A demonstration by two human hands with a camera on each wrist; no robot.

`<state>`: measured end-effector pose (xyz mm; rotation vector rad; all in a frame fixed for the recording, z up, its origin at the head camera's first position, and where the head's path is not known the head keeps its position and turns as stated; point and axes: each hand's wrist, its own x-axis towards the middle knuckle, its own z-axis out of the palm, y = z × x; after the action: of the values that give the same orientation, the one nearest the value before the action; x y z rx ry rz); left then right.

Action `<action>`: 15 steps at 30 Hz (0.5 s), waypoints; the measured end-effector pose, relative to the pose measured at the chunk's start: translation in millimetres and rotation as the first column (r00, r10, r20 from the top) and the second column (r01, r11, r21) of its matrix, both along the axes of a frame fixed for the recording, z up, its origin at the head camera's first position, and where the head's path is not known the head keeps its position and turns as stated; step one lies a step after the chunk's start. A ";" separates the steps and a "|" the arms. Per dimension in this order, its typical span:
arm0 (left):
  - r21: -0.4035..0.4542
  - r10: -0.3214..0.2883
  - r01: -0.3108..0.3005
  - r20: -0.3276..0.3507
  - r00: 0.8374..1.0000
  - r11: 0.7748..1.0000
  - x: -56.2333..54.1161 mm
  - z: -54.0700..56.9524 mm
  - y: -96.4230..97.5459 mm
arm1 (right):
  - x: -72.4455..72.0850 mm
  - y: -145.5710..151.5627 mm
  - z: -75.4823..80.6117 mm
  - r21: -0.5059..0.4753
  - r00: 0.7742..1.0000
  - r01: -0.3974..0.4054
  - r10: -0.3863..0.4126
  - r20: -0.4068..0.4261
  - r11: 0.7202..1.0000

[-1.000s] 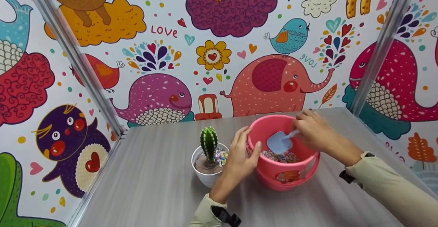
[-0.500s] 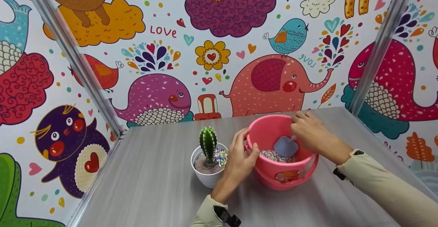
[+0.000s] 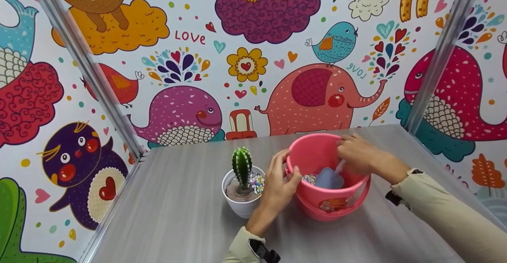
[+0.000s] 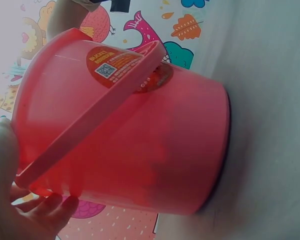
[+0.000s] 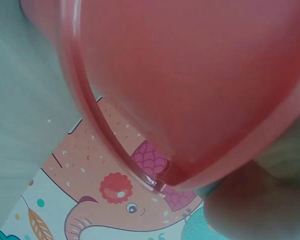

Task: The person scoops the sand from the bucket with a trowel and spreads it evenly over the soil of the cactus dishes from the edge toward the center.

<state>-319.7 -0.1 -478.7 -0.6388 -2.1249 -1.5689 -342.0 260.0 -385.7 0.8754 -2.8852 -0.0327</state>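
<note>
A pink bucket stands upright on the table, with small multicoloured beads at the bottom. My left hand holds its left rim, thumb over the edge and fingers against the outer wall; the left wrist view shows these fingers below the hinge of the lowered handle. Over the right rim, my right hand grips the handle of a blue-grey toy shovel. The shovel's blade points down among the beads, its tip hidden. In the right wrist view, the bucket wall hides most of that hand.
Just left of my left hand is a white pot with a green cactus, brown soil and multicoloured beads on its right side. Cartoon-printed panels and metal posts enclose the grey table.
My right hand has tipped the shovel downward and lowered its blade from above the beads into them. The left hand has stayed at the bucket's rim.
</note>
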 end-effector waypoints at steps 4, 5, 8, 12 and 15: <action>-0.001 -0.003 0.003 0.014 1.000 1.000 1.7 0.2 0.4 | -0.8 1.5 1.8 -0.013 0.998 -0.017 0.018 0.054 1.000; 0.000 -0.007 0.007 0.017 1.000 1.000 1.9 0.1 0.2 | -0.8 1.3 2.6 -0.010 0.997 -0.015 0.016 0.074 1.000; 0.003 -0.019 0.019 0.021 1.000 1.000 2.5 0.2 -0.4 | -1.0 0.4 4.9 0.007 0.989 -0.020 0.019 0.148 1.000; -0.009 -0.012 0.012 0.020 1.000 1.000 2.2 0.3 -1.1 | -1.5 0.8 6.6 0.009 0.974 -0.034 0.031 0.224 0.999; -0.013 -0.009 0.010 0.026 1.000 1.000 1.9 0.2 -1.0 | -2.1 3.0 8.0 -0.027 0.964 -0.057 0.062 0.260 0.998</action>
<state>-317.7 -1.1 -478.5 -0.6371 -2.1554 -1.5782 -344.1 262.9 -377.7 1.0343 -3.0909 0.1254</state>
